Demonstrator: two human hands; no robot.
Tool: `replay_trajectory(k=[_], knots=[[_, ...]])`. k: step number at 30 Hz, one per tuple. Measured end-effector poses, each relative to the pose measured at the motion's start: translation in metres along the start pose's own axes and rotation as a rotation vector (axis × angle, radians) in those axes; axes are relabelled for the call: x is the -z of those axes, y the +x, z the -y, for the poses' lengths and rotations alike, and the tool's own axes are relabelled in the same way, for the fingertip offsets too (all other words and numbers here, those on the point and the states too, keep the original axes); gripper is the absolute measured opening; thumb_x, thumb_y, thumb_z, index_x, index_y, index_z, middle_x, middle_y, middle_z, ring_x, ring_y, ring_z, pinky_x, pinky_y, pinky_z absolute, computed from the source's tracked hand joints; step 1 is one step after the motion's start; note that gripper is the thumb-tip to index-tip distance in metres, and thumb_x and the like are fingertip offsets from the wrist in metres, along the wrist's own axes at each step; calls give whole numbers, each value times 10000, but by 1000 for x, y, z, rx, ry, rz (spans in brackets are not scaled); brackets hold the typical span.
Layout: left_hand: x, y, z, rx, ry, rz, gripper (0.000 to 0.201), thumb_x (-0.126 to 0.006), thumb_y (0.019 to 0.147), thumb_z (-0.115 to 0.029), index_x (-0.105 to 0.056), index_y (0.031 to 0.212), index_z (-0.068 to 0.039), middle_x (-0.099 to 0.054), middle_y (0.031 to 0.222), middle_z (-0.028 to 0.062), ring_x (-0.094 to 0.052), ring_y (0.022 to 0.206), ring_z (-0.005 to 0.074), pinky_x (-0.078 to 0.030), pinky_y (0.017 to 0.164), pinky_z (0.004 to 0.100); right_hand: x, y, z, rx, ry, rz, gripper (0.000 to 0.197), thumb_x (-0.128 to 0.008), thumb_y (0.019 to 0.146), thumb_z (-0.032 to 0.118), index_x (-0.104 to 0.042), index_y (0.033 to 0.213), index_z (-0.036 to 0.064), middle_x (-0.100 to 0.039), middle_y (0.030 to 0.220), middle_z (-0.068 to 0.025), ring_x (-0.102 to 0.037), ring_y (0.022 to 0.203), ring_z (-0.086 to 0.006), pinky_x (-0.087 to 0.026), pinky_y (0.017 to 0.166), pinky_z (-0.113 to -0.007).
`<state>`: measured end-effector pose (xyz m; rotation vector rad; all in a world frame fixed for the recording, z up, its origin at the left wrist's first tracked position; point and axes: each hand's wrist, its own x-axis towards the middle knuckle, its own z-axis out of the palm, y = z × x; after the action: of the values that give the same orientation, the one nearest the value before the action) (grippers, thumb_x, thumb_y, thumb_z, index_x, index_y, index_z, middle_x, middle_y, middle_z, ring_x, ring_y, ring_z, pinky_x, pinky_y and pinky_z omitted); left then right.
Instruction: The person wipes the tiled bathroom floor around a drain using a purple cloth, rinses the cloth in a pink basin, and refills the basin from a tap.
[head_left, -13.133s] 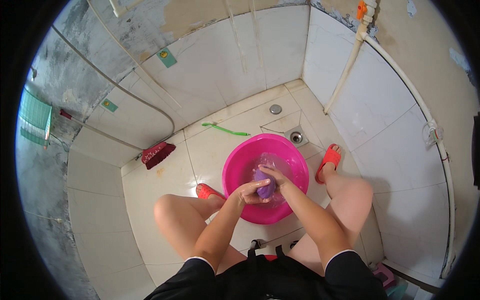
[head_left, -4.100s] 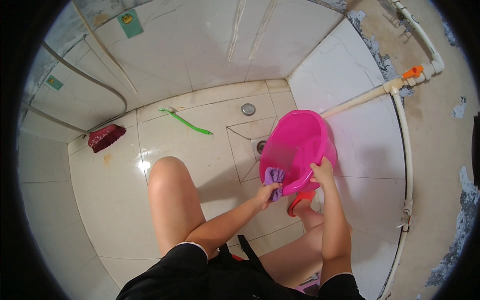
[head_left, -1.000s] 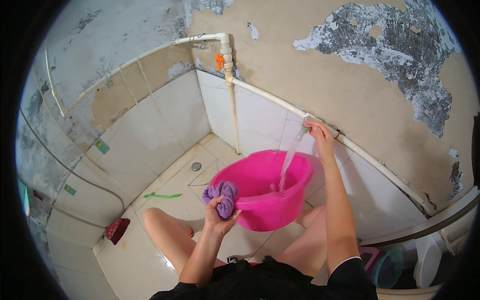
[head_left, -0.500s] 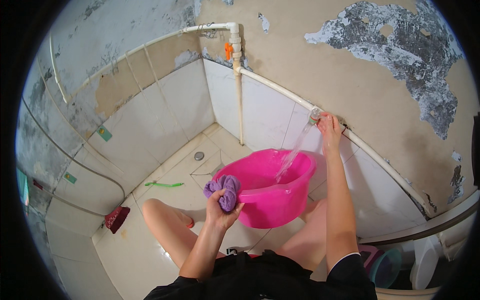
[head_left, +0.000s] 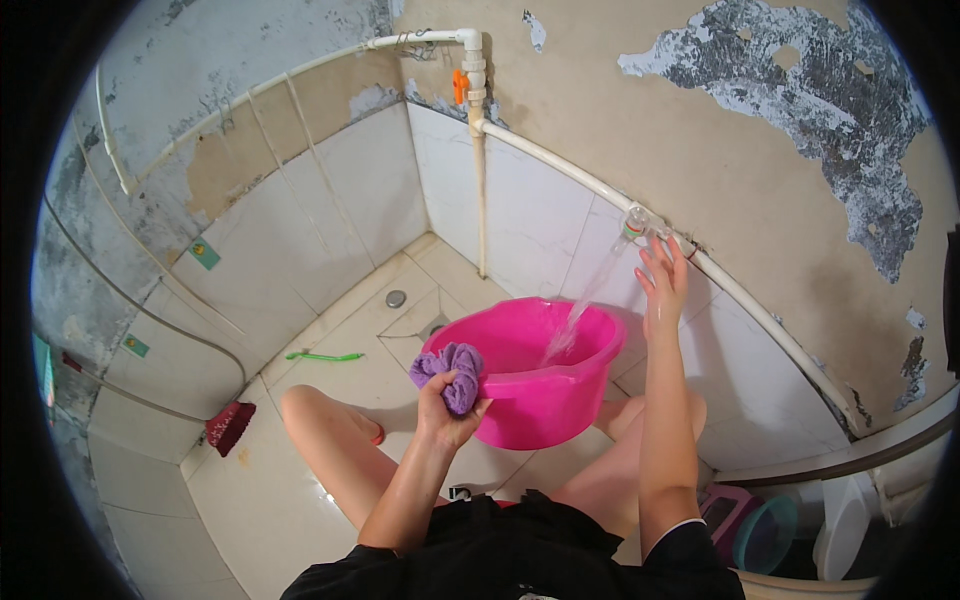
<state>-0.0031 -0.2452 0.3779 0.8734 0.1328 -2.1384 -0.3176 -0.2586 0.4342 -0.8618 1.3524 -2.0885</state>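
A bunched purple cloth point(head_left: 462, 388) is gripped in my left hand point(head_left: 443, 412), at the near left rim of a pink plastic basin point(head_left: 545, 412). My right hand point(head_left: 665, 287) is raised beside the tap point(head_left: 635, 222) on the wall pipe, its fingers spread and nothing in them. Whether a fingertip touches the tap I cannot tell. A stream of water point(head_left: 590, 300) runs from the tap down into the basin, which stands on the tiled floor between my legs.
White pipe point(head_left: 560, 165) runs along the right wall, with an orange valve handle point(head_left: 460, 87) near the corner. On the floor are a drain cover point(head_left: 396, 299), a green toothbrush-like stick point(head_left: 324, 357) and a red broom head point(head_left: 230, 428). Several tubs, one teal point(head_left: 765, 535), stand at lower right.
My right hand has come off the tap and moved slightly down, its fingers opening. Water keeps running. The left hand still grips the cloth.
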Motion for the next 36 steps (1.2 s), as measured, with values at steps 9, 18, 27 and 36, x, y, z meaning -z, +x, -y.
replay_trajectory(k=[9,18,27,36], knots=[[0,15,14,109,18,22,304,-534,754,-158,-537,1046,-73,-584,974,78,-528,913,240,-410,855,467,107,-2,-104,-228,-1160,-19,526,-596,773,325,-520,1141,-44,-601,1025,-161,-593,911,-240,-470,817,-341],[50,8,-28,90,85,104,390,-559,729,-138,-525,1115,-96,-599,1045,74,-567,960,234,-474,793,427,64,-69,-79,-624,-588,89,235,-573,690,93,-600,872,-53,-612,759,-103,-605,621,-196,-494,512,-324],[82,39,-28,284,129,184,453,-594,737,-140,-477,1166,-57,-559,1127,110,-521,1062,258,-391,936,490,54,-70,-65,-148,-843,41,335,-586,648,88,-587,965,-21,-644,829,-148,-624,796,-246,-471,744,-337],[60,29,-3,266,214,254,428,-579,794,-137,-466,1203,-78,-568,1128,99,-551,1029,274,-459,863,490,92,-54,-57,-186,-725,42,359,-596,635,49,-592,983,-35,-652,833,-108,-619,752,-171,-478,692,-290]])
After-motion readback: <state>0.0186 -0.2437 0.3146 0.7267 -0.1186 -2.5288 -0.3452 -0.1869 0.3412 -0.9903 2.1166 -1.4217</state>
